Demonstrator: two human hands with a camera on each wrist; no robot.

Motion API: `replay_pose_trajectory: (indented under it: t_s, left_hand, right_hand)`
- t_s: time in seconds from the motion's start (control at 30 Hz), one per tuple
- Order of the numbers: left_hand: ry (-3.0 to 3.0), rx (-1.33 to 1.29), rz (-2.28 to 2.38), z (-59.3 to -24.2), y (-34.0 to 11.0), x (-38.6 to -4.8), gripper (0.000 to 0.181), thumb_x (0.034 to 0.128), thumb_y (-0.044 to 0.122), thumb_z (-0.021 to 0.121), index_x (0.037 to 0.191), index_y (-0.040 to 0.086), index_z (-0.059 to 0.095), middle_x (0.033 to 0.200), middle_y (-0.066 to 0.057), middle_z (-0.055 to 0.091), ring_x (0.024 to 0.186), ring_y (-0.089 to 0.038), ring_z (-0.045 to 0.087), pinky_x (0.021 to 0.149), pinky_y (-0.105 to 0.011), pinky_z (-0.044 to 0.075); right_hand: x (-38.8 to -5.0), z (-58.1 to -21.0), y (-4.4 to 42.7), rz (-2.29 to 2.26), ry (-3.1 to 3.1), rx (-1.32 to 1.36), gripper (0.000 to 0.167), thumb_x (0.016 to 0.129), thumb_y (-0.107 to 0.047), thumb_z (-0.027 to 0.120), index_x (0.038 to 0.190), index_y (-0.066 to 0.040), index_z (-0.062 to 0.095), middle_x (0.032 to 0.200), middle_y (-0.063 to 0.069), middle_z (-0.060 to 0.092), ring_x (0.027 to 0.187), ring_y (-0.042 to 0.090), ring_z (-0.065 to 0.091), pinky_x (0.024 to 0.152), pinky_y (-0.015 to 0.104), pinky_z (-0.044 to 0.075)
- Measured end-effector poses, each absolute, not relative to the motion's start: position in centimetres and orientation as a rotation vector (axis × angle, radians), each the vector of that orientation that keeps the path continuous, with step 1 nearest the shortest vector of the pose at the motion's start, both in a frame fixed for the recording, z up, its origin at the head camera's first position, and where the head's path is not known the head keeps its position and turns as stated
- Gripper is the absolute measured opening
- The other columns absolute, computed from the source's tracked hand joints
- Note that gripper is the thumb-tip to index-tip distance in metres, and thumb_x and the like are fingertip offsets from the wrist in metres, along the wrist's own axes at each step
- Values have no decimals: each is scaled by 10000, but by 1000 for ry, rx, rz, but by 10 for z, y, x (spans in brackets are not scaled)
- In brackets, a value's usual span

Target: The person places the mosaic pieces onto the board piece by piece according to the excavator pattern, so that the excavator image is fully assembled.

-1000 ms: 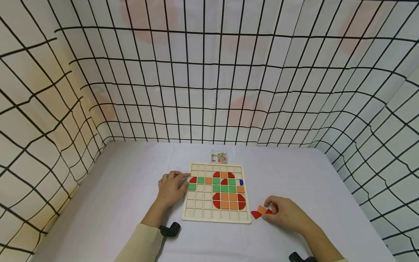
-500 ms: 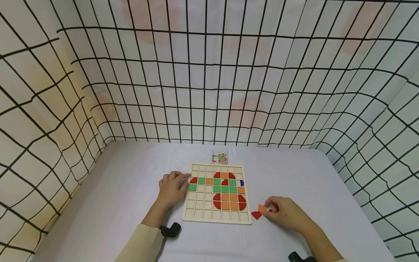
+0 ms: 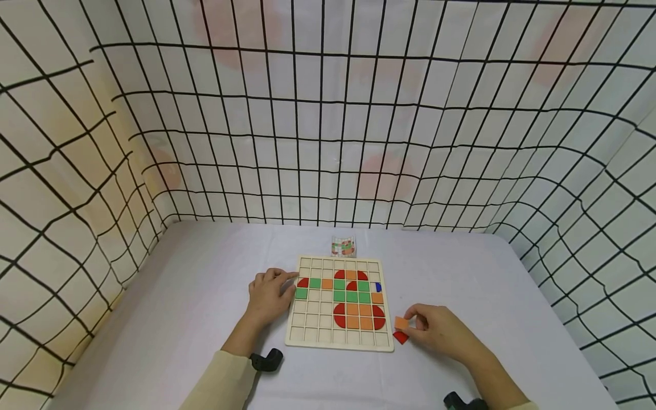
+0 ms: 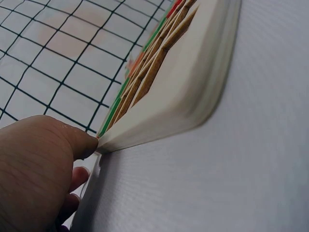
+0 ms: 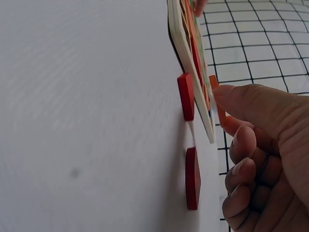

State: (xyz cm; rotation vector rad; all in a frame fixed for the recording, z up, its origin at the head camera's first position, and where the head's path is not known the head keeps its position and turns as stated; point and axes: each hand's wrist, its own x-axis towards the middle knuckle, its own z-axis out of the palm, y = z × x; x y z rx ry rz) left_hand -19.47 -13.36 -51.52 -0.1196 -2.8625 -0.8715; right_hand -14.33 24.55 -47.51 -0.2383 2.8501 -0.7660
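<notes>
A pale wooden grid board (image 3: 312,322) lies on the white tabletop, with green, orange, red and blue pieces in some of its cells. My left hand (image 3: 268,293) rests at its left side, thumb and index finger touching the edge. In the left wrist view the thumb (image 4: 79,141) presses against the board's rim. Just off the board's right edge, my right hand (image 3: 441,333) pinches an orange square tile (image 3: 402,323) between thumb and fingers. One red quarter-round piece (image 3: 400,337) lies below that tile. Two red pieces show in the right wrist view, one nearer (image 5: 192,179) and one farther (image 5: 186,96).
Behind the board stands a small clear holder with a pattern card (image 3: 343,246). A black wire grid (image 3: 328,136) encloses the table at the back and both sides. Black camera mounts sit on the left wrist (image 3: 267,360) and the right wrist (image 3: 463,402).
My right hand has taken hold of the orange tile among the loose pieces and moved it left, towards the board's right edge. The left hand has stayed in place.
</notes>
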Motion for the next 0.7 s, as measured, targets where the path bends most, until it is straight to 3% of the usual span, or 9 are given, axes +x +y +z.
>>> replay_pose_trajectory:
  t_s: [0.37,0.7]
  left_hand:
    - [-2844,-134,-872,-515,-134,-193,350,973,277,635,1314,234,700,1305,-116,602,1186,-347,474,1056,-629,297]
    - [-2844,-132,-874,-515,-134,-194,353,980,281,626,1325,243,694,1311,-118,599,1202,-361,468,1063,-625,295]
  right_hand:
    - [-145,-466,222,-755,2849,-356,229,851,-407,819,975,-246,714,631,-88,509,570,53,447,512,205,344]
    - [-148,-460,197,-796,2813,-546,188,876,-333,811,958,-217,688,631,-95,494,543,26,446,495,190,345]
